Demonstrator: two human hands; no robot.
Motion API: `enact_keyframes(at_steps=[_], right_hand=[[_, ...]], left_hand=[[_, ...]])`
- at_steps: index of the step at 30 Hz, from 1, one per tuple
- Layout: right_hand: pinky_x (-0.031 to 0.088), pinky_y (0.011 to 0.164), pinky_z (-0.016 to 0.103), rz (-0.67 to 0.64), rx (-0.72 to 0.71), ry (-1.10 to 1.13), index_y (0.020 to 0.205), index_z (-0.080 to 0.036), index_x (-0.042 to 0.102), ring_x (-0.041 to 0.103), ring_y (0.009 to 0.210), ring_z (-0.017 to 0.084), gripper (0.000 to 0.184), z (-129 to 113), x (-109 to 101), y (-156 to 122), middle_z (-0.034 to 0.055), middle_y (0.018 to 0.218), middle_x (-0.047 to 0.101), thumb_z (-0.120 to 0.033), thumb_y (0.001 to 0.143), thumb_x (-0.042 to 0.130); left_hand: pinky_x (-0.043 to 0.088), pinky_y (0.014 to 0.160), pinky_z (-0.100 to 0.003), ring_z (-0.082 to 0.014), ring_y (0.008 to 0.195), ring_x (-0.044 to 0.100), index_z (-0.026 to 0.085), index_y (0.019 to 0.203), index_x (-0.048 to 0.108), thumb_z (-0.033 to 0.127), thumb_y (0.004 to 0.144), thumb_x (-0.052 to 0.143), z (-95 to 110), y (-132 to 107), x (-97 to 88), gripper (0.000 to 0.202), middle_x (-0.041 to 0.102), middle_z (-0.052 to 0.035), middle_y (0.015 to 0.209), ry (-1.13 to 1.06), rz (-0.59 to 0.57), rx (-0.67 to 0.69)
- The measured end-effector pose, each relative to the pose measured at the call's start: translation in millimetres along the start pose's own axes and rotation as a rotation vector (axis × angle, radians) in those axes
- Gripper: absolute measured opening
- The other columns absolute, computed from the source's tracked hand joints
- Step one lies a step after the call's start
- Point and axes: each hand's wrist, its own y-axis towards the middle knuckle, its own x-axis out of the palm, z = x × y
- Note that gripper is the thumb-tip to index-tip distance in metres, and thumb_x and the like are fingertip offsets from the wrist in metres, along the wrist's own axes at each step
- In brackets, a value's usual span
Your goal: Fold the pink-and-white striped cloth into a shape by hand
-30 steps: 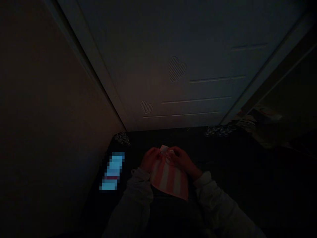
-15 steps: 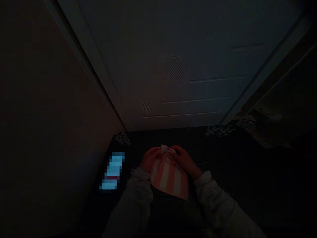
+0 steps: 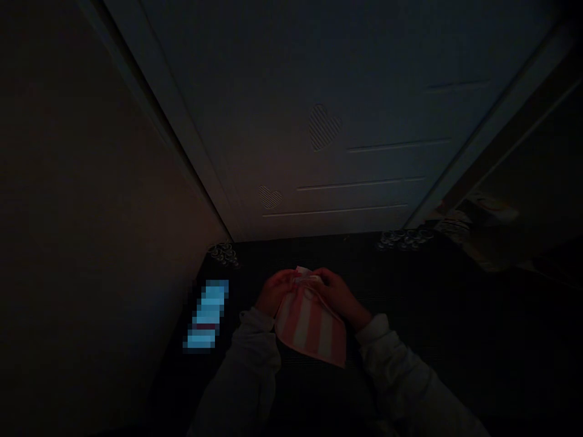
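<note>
A small pouch [image 3: 312,328] with pink and pale stripes, apparently of cloth, hangs between my hands above the dark surface. Its gathered top edge is pinched on the left by my left hand [image 3: 276,290], fingers closed. On the other side my right hand [image 3: 339,296] grips the same gathered top, its fingers bent over the edge. A small whitish piece [image 3: 303,271] sticks up between the two hands; the dim light hides what it is. Both forearms wear light, wrinkled sleeves.
A lit, pixelated phone-like screen [image 3: 207,315] lies at the left. Behind the hands stands a pale door [image 3: 273,121] with striped hearts and grooves. Clusters of ring-like shapes [image 3: 403,240] sit at its lower corners. Dim items [image 3: 487,209] are at the right.
The picture is slightly brighter now. My hands stay almost in place at the pouch's top, with only small finger shifts around the gathered edge.
</note>
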Motion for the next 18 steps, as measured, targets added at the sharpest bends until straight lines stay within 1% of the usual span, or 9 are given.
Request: enact_keyframes(at_steps=[4,8,10,13,16,18], right_hand=[[0.043,0.066,0.026,-0.003,-0.003,-0.014,0.079,-0.018,0.056,0.055,0.071,0.015,0.019,1.0,0.3,-0.3,0.0007,0.076,0.060,-0.035,0.072,0.053],[0.042,0.063,0.025,0.016,-0.024,-0.034,0.077,-0.018,0.055,0.053,0.069,0.014,0.017,1.5,0.9,-0.4,-0.0002,0.073,0.058,-0.034,0.073,0.052],[0.042,0.063,0.025,0.032,-0.043,-0.035,0.076,-0.018,0.055,0.053,0.068,0.013,0.017,1.2,1.2,-0.3,-0.0006,0.073,0.057,-0.034,0.073,0.051],[0.041,0.063,0.025,0.043,-0.042,-0.039,0.077,-0.018,0.055,0.053,0.069,0.014,0.017,-0.1,1.1,-0.3,-0.0006,0.073,0.057,-0.034,0.074,0.051],[0.041,0.062,0.025,0.040,-0.035,-0.032,0.077,-0.018,0.055,0.053,0.069,0.014,0.017,-1.6,0.7,-0.7,-0.0009,0.072,0.056,-0.034,0.072,0.052],[0.041,0.063,0.025,0.036,-0.043,-0.034,0.077,-0.019,0.055,0.053,0.069,0.014,0.016,-2.2,0.5,-1.1,-0.0009,0.073,0.057,-0.034,0.072,0.053]], left_hand=[[0.041,0.073,-0.028,-0.0169,0.081,0.057,0.016,0.083,0.064,0.012,0.055,0.062,0.7,-0.3,1.3,0.029,0.064,-0.0053,0.088,-0.023,-0.007,-0.006],[0.041,0.072,-0.028,-0.0170,0.084,0.056,0.017,0.088,0.062,0.016,0.057,0.063,0.0,2.7,2.5,0.030,0.062,-0.0056,0.094,-0.085,0.080,-0.043],[0.041,0.069,-0.027,-0.0155,0.081,0.056,0.017,0.089,0.061,0.021,0.060,0.063,-0.3,4.5,3.2,0.029,0.062,-0.0050,0.090,-0.106,0.136,-0.044],[0.040,0.063,-0.024,-0.0122,0.071,0.054,0.015,0.081,0.061,0.030,0.063,0.062,-0.1,5.2,5.1,0.023,0.059,-0.0026,0.078,-0.067,0.202,-0.006],[0.038,0.059,-0.023,-0.0103,0.063,0.051,0.015,0.073,0.060,0.036,0.064,0.061,-0.1,3.5,6.9,0.023,0.056,-0.0005,0.069,0.010,0.208,0.020],[0.037,0.057,-0.023,-0.0098,0.060,0.049,0.014,0.070,0.059,0.037,0.063,0.062,-1.1,2.6,6.5,0.024,0.055,0.0002,0.066,0.040,0.195,0.025]])
